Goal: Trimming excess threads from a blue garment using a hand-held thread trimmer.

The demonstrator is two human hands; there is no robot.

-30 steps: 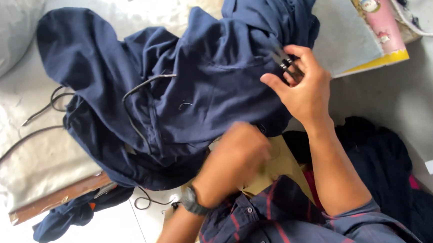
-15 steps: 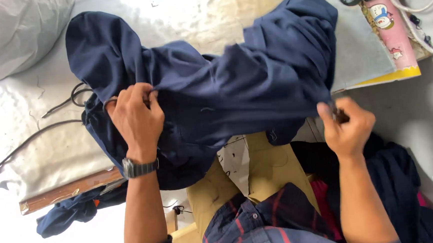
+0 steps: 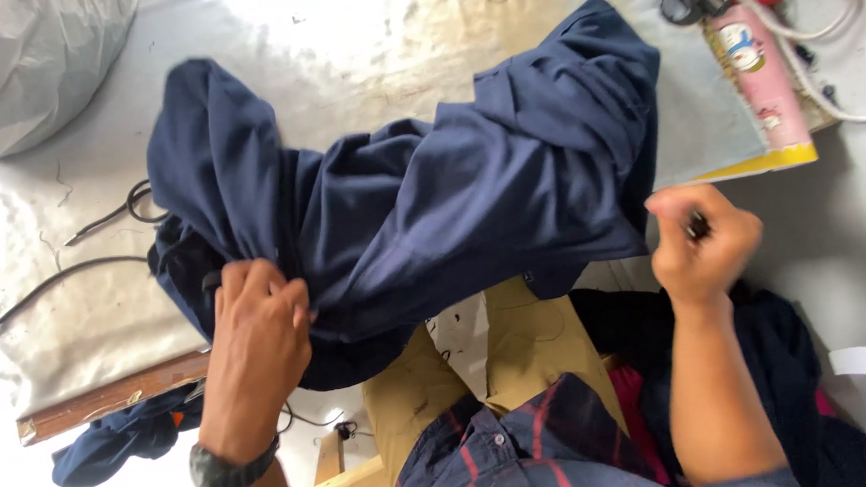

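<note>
Gripping the navy garment [image 3: 421, 204] at its seven o'clock edge, my left hand [image 3: 258, 334] has fingers clamped on the cloth, while my right hand [image 3: 701, 242], at three o'clock, curls shut around a small dark tool [image 3: 697, 225].

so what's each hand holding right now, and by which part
The left hand has its grip on the navy garment at its lower left edge. The right hand pinches a small dark object, too small to identify.

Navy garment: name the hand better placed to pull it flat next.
Probably left. The left hand already grips the navy garment at its near edge. The right hand is off the cloth, closed around a small dark object.
</note>
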